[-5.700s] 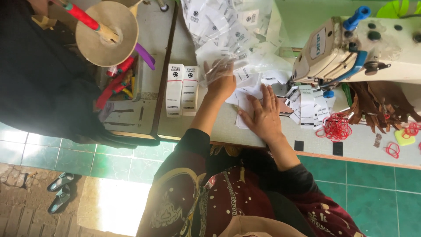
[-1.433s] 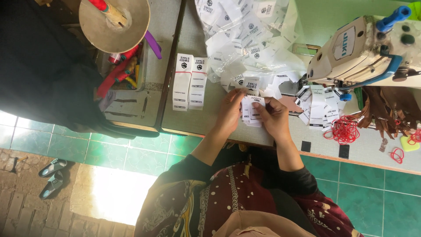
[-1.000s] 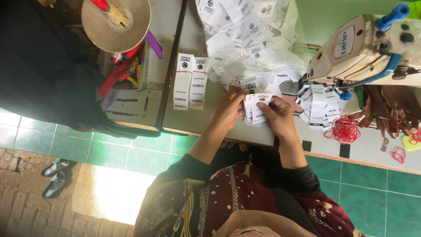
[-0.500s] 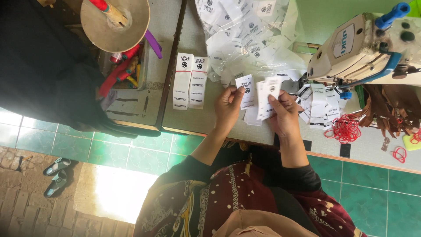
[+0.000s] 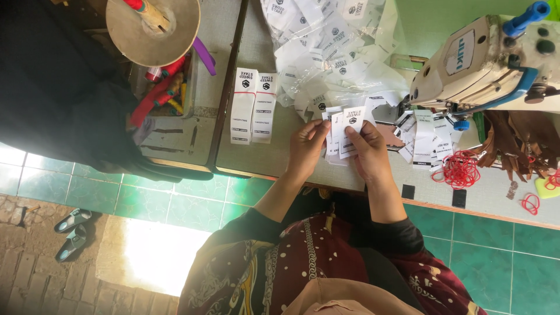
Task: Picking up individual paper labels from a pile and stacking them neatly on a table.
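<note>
From my feed, the labels between my left hand and right hand overlap, so I cannot count them, and my fingertips cover their lower ends. The label pile at 12 o'clock runs off the top edge. The sewing machine at 2 o'clock is cut by the right edge. The cone at 11 o'clock is clipped at the top. What fills the tray under it is too jumbled to tell.
</note>
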